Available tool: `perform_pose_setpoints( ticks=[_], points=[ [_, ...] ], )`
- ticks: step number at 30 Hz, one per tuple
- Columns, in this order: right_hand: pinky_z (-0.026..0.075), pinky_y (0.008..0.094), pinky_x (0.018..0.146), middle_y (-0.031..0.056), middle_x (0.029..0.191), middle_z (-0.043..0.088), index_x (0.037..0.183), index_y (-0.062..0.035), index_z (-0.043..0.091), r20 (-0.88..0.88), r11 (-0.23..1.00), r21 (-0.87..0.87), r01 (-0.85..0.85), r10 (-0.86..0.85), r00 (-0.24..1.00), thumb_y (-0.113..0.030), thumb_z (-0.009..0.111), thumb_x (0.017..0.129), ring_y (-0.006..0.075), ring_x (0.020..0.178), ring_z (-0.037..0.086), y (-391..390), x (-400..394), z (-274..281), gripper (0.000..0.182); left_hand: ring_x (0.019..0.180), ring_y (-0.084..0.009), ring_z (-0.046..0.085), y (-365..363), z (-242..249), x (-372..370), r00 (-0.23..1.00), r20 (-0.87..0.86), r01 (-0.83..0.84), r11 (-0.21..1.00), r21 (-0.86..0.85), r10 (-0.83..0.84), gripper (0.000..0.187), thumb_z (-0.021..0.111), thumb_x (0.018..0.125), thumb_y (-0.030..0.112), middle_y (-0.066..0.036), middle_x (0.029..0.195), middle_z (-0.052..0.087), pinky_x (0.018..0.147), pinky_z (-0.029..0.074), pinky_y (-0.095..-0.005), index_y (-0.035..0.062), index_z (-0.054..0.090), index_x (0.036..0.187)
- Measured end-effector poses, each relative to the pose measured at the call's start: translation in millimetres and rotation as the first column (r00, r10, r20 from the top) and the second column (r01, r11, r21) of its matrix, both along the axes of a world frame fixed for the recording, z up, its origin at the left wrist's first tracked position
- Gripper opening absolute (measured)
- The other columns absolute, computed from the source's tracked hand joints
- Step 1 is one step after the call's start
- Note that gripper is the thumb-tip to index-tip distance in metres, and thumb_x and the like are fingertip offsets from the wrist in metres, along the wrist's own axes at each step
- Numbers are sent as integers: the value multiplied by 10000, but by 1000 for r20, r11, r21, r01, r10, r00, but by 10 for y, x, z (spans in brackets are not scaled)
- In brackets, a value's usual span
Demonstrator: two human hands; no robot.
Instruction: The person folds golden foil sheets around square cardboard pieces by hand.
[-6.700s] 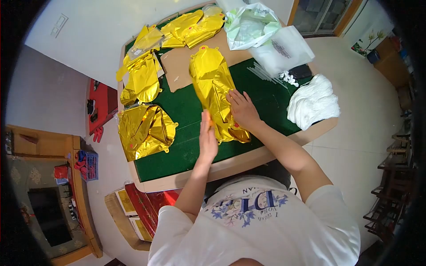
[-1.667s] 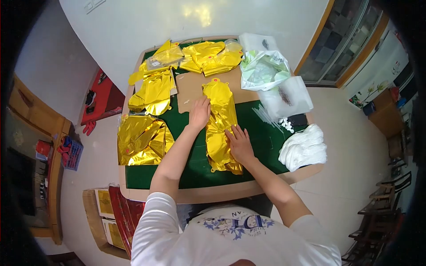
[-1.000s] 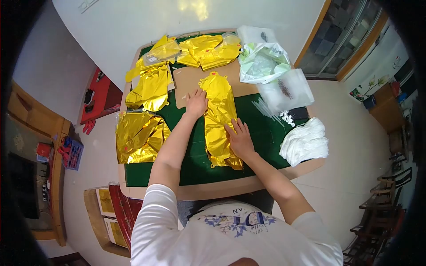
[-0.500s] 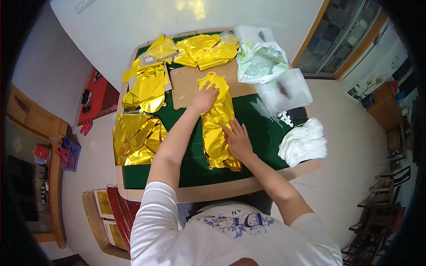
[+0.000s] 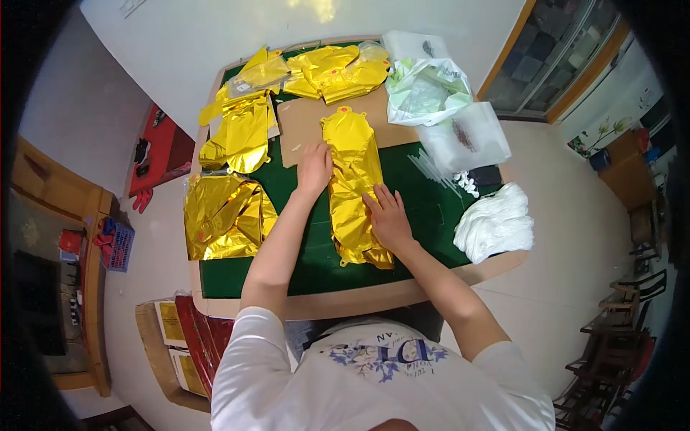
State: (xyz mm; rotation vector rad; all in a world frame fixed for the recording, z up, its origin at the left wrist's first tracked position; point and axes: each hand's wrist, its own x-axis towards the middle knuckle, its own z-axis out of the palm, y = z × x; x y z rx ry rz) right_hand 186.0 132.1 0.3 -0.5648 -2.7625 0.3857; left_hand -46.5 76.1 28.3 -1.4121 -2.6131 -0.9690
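Note:
A long, flat gold foil piece (image 5: 353, 188) lies lengthwise on the green tabletop (image 5: 309, 276), its upper end over brown cardboard (image 5: 293, 129). At its upper left edge is my left hand (image 5: 315, 171), fingers together and bent against the foil's edge. My right hand (image 5: 390, 219) lies on the lower right side of the foil, with its fingers spread and flat. Small tabs with holes stick out at the foil's ends. The surface of the foil is creased, more so near the bottom.
More gold foil pieces lie at the left (image 5: 224, 215), upper left (image 5: 244, 133) and back (image 5: 334, 72). On the right are a white-green plastic bag (image 5: 429, 90), clear plastic packs (image 5: 471, 136), thin white sticks (image 5: 436, 171), small white pieces (image 5: 467, 184) and a white string bundle (image 5: 494, 224).
My left hand has moved off the upper middle of the foil to its left edge. The foil's upper part looks flatter. My right hand stays on the lower right side.

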Motion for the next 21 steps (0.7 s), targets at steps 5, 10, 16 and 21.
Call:
perform_pose_setpoints(
  ticks=[5,10,16,21],
  points=[
    [197,491,1149,154,1449,393,1339,-125,498,-16,1000,17,-4,4,1000,-116,492,916,291,1391,303,-6,8,-34,422,1349,-284,381,-304,-243,123,947,-266,168,983,-68,-180,370,520,946,240,-109,1382,507,1117,258,-503,77,566,1275],
    [202,489,1149,145,1452,391,1340,-134,491,-11,1000,19,5,-5,1000,-107,486,924,288,1391,305,-10,7,-18,417,1367,-269,351,-230,-233,54,920,-334,133,964,-229,-207,439,486,963,312,-78,1440,444,1112,231,-547,97,496,1345],
    [187,485,1155,152,1454,388,1358,-122,486,-9,1000,-10,1,-1,1000,-136,484,937,281,1398,293,4,6,2,421,1382,-245,332,-173,-290,-4,925,-350,29,946,-323,-148,503,436,979,388,-61,1475,399,1106,206,-583,113,431,1400],
    [188,485,1155,153,1458,388,1355,-123,488,-2,1000,19,-1,1,1000,-140,499,927,278,1398,295,8,6,-24,428,1370,-246,350,-184,-313,-34,932,-338,27,957,-290,-129,501,455,968,374,-68,1454,414,1106,208,-597,114,430,1395]
  ],
)
